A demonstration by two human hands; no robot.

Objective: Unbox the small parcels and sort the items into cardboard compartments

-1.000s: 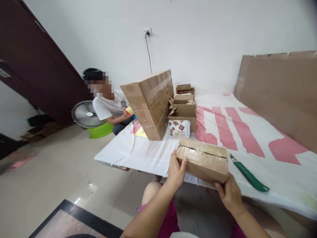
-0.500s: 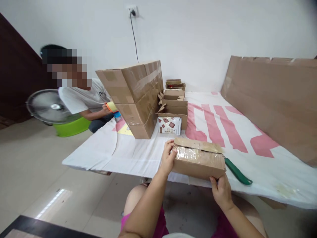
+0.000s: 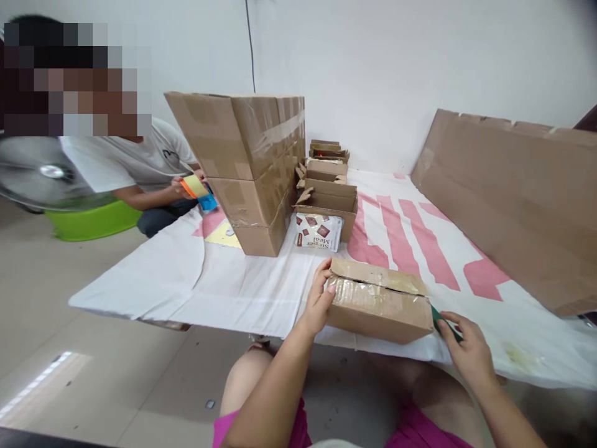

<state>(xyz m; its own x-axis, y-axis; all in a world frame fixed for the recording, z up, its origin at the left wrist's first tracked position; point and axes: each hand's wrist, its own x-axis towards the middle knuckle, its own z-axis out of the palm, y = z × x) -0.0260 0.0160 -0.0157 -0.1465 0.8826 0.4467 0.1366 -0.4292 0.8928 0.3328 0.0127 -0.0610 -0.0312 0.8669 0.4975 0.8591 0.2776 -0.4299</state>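
A small cardboard box (image 3: 380, 311) lies near the table's front edge, with shiny tape along its side and a gap under its top flap. My left hand (image 3: 321, 298) grips its left end, thumb on the near side and fingers behind. At the box's right end, my right hand (image 3: 469, 345) is closed around a green knife handle (image 3: 438, 318). The box hides the handle's far end, and no blade shows. Behind the box, a white packet printed "Super Meal" (image 3: 318, 233) leans against an open cardboard box (image 3: 349, 214).
Taped cartons (image 3: 265, 162) stand stacked left of the middle. More open boxes (image 3: 326, 168) line up toward the wall. A large cardboard sheet (image 3: 513, 205) stands at the right. Across the table, a co-worker (image 3: 135, 162) holds a tape dispenser (image 3: 198, 190), beside a fan (image 3: 37, 171).
My right hand has left the box's lower right corner and moved right onto the green handle. My left hand stays on the box. The view has shifted, and the co-worker appears larger.
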